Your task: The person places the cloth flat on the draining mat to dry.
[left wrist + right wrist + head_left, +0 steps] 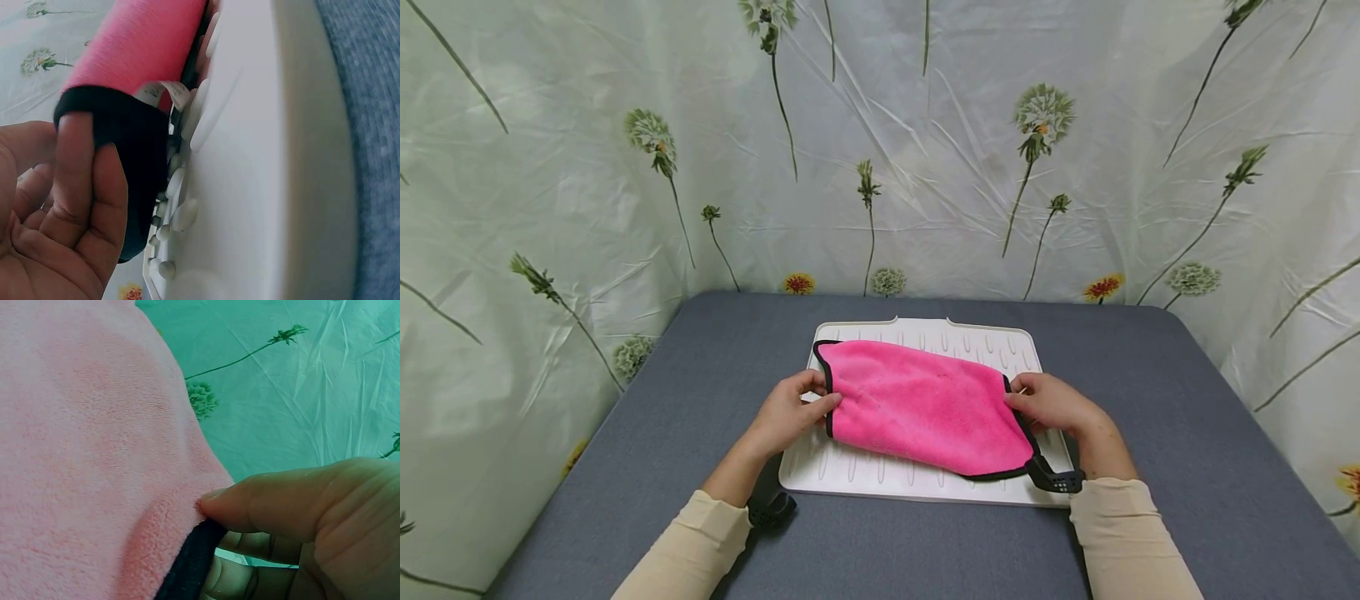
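A pink plush cloth [917, 404] with black edging spreads across a white ribbed tray [880, 479]. At its left edge, my left hand [793, 408] pinches the black border between thumb and fingers. My right hand [1056, 404] pinches the right edge in the same way. Seen from the left wrist, the cloth [137, 50] is bent over with a small white label [165, 94] showing beneath, and the left hand [69, 206] grips the dark edging. The right wrist view has the right thumb pressing the pink side of the cloth [94, 444], fingers behind the border.
The tray lies on a table covered in blue-grey fabric [737, 350]. Behind and at both sides hangs a pale curtain [940, 208] printed with dandelions. A black strap device [1056, 477] sits at the right wrist, another black device [772, 510] at the left.
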### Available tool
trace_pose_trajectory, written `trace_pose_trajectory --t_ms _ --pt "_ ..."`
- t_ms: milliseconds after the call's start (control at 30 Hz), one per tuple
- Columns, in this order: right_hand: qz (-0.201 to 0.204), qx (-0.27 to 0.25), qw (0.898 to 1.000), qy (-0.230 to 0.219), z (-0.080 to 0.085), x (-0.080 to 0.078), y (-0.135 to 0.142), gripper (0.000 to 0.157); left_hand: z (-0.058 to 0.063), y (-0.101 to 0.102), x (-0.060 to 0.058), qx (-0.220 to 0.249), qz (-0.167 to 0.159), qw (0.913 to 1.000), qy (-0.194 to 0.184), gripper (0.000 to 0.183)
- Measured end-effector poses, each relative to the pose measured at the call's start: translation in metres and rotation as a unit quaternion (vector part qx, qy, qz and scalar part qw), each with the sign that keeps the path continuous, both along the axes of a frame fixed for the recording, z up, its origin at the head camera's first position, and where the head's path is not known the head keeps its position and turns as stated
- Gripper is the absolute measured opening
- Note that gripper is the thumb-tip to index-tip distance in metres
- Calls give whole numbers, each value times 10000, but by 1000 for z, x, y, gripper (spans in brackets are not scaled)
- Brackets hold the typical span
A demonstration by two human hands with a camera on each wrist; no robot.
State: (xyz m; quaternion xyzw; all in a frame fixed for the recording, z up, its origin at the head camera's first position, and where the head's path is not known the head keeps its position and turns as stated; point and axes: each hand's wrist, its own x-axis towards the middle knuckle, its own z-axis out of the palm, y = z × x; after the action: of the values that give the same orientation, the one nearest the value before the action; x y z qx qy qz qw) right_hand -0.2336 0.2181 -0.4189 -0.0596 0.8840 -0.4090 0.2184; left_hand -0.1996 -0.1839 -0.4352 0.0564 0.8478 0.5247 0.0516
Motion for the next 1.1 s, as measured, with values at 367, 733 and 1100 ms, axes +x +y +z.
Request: trace_pose_trajectory --t_ms 367,733,1100 --pt "393 729 9932 813 -5 -1 -9 23 -1 1 1 119 -46 9999 -78 23" --pt "316 634 9956 617 -4 -1 -9 21 -3 1 0 209 -54 9995 -210 20" --pt "313 125 9993 -139 7 5 15 19 3 -16 0 778 -360 9903 -1095 19"
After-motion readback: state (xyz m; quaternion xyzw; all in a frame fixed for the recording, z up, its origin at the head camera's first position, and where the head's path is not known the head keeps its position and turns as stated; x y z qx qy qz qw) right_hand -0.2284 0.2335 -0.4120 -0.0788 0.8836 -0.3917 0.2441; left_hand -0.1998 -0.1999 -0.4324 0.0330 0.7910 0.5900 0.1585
